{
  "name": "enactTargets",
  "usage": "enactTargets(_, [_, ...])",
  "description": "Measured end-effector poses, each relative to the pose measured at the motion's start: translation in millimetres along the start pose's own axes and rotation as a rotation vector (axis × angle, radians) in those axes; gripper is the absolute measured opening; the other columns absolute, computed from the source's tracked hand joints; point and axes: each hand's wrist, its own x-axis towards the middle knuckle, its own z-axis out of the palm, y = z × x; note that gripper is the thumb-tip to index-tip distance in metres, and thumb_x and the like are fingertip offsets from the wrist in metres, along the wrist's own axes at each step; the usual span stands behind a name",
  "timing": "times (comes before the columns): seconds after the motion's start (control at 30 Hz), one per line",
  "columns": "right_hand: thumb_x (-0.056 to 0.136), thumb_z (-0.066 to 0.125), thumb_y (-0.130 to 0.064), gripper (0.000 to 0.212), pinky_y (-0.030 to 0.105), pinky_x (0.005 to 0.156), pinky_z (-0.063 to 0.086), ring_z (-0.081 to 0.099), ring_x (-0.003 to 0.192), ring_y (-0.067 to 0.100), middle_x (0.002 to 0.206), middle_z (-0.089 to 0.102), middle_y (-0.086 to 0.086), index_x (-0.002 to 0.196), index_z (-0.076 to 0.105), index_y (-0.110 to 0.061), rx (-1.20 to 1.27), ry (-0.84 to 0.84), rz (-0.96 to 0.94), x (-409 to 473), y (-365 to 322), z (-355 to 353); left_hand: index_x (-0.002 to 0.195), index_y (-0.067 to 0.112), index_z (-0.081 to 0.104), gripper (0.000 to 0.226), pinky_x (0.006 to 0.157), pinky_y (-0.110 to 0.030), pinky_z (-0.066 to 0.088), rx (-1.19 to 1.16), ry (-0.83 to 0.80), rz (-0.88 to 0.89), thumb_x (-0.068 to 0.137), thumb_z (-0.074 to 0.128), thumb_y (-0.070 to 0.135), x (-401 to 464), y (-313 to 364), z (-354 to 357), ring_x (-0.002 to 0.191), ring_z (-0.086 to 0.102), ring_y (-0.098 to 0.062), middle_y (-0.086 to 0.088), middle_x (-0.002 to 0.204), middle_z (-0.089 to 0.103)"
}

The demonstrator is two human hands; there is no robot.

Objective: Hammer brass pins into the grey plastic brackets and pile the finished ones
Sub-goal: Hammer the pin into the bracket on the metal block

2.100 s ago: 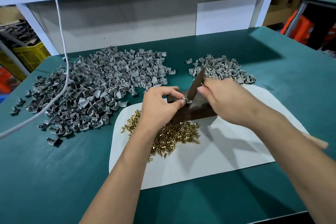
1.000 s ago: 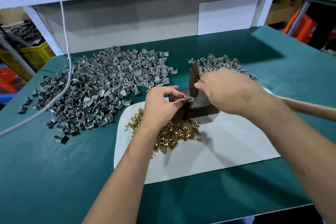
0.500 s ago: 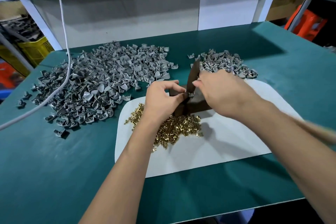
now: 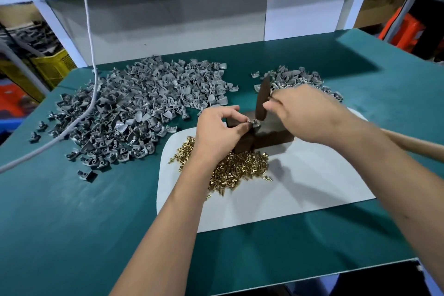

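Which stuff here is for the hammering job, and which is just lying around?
For the job: hammer, block, bracket pinched by the left hand, right hand, brass pins, big grey pile, small pile.
Lying about: white cable, yellow crate.

On the worktop [image 4: 72, 235] a mat [image 4: 300, 194] carries the pin heap [image 4: 235, 168] in front of a block [image 4: 271, 136], with the large bracket pile [image 4: 134, 113] to its left and the smaller pile [image 4: 298, 80] behind.
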Motion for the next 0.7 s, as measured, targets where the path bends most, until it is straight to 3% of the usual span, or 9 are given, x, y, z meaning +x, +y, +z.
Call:
enactTargets(0.1, [0.105, 0.045, -0.044, 0.036, 0.037, 0.068, 0.038, 0.047, 0.079, 0.029, 0.080, 0.053, 0.001, 0.073, 0.043, -0.027, 0.069, 0.099, 0.064, -1, 22, -1, 0.071, 0.030, 0.079, 0.019, 0.106, -0.028, 0.035, -0.017, 0.002, -0.008, 0.082, 0.083, 0.016, 2, -1, 0, 0.115, 0.063, -0.008, 0.004, 0.124, 0.072])
enactTargets(0.23, [0.099, 0.060, -0.039, 0.021, 0.037, 0.066, 0.041, 0.054, 0.081, 0.030, 0.085, 0.061, 0.003, 0.090, 0.058, -0.020, 0.165, 0.013, 0.127, -4, 58, 0, 0.071, 0.025, 0.079, 0.016, 0.115, -0.043, 0.040, -0.096, -0.011, -0.065, 0.085, 0.080, 0.017, 3, -7, 1, 0.119, 0.063, -0.013, 0.005, 0.125, 0.071])
enactTargets(0.33, [0.096, 0.065, -0.027, 0.015, 0.032, 0.060, 0.038, 0.054, 0.073, 0.021, 0.081, 0.063, -0.002, 0.081, 0.060, -0.023, 0.157, -0.061, 0.154, -9, 69, 10, 0.071, 0.024, 0.079, 0.016, 0.115, -0.048, 0.040, -0.139, -0.017, -0.088, 0.085, 0.080, 0.015, 4, -9, 0, 0.120, 0.063, -0.014, 0.005, 0.126, 0.071])
enactTargets(0.43, [0.092, 0.066, -0.024, 0.020, 0.035, 0.070, 0.046, 0.056, 0.080, 0.027, 0.084, 0.066, 0.001, 0.076, 0.057, -0.028, 0.059, -0.140, 0.186, -12, 75, 25, 0.070, 0.029, 0.079, 0.019, 0.116, -0.050, 0.039, -0.160, -0.020, -0.083, 0.084, 0.079, 0.015, 4, -8, 0, 0.122, 0.062, -0.015, 0.005, 0.126, 0.071])
enactTargets(0.53, [0.086, 0.073, -0.023, 0.018, 0.033, 0.069, 0.042, 0.056, 0.081, 0.025, 0.079, 0.063, -0.003, 0.074, 0.060, -0.028, 0.063, -0.131, 0.194, -13, 74, 31, 0.069, 0.031, 0.078, 0.018, 0.116, -0.051, 0.039, -0.166, -0.019, -0.066, 0.082, 0.078, 0.018, 4, -6, 1, 0.123, 0.062, -0.014, 0.006, 0.126, 0.071])
enactTargets(0.6, [0.086, 0.074, -0.022, 0.005, 0.031, 0.074, 0.040, 0.057, 0.091, 0.026, 0.093, 0.067, 0.004, 0.089, 0.070, -0.024, 0.052, -0.081, 0.167, -10, 67, 32, 0.070, 0.030, 0.078, 0.011, 0.115, -0.052, 0.039, -0.164, -0.024, -0.062, 0.078, 0.076, 0.024, 3, -5, 1, 0.122, 0.062, -0.014, 0.008, 0.126, 0.070])
enactTargets(0.7, [0.088, 0.071, -0.018, 0.016, 0.038, 0.096, 0.044, 0.055, 0.110, 0.030, 0.109, 0.062, 0.008, 0.103, 0.069, -0.023, 0.142, 0.153, 0.094, -8, 44, 32, 0.070, 0.030, 0.078, 0.005, 0.114, -0.051, 0.040, -0.161, -0.018, -0.054, 0.074, 0.074, 0.029, 1, -5, 0, 0.122, 0.062, -0.013, 0.009, 0.126, 0.070])
